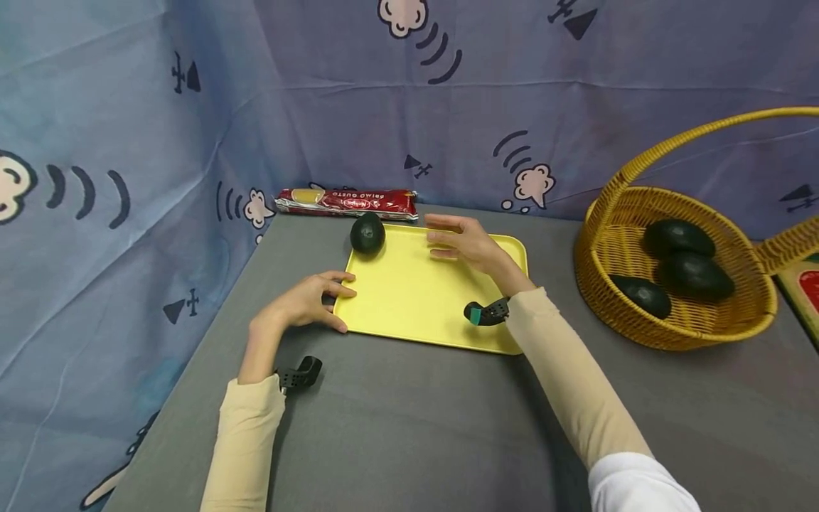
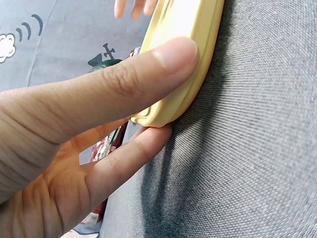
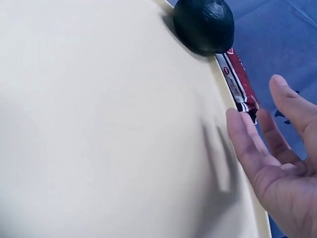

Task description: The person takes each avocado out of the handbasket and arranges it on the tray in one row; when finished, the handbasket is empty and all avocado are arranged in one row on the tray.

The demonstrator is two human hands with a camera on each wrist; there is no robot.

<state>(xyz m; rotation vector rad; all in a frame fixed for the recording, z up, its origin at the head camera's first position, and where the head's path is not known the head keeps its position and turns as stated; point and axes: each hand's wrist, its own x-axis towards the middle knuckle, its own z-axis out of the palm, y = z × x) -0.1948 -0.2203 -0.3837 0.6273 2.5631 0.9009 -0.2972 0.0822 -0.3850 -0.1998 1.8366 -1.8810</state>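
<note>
A yellow tray (image 1: 416, 291) lies on the grey table with a dark green avocado (image 1: 367, 234) at its far left corner. My left hand (image 1: 307, 302) pinches the tray's near left corner, the thumb (image 2: 171, 57) against its rim and the fingers along the left side. Above the far right part of the tray hovers my right hand (image 1: 470, 245), fingers loosely spread and holding nothing. In the right wrist view the avocado (image 3: 204, 25) sits apart from that hand (image 3: 282, 163).
A yellow wicker basket (image 1: 589, 270) with several dark avocados (image 1: 697, 276) stands to the right. Behind the tray lies a red packet (image 1: 358, 203) with printed lettering. Part of a green board with red (image 1: 803, 284) shows at the right edge. Patterned blue cloth (image 1: 358, 121) hangs behind.
</note>
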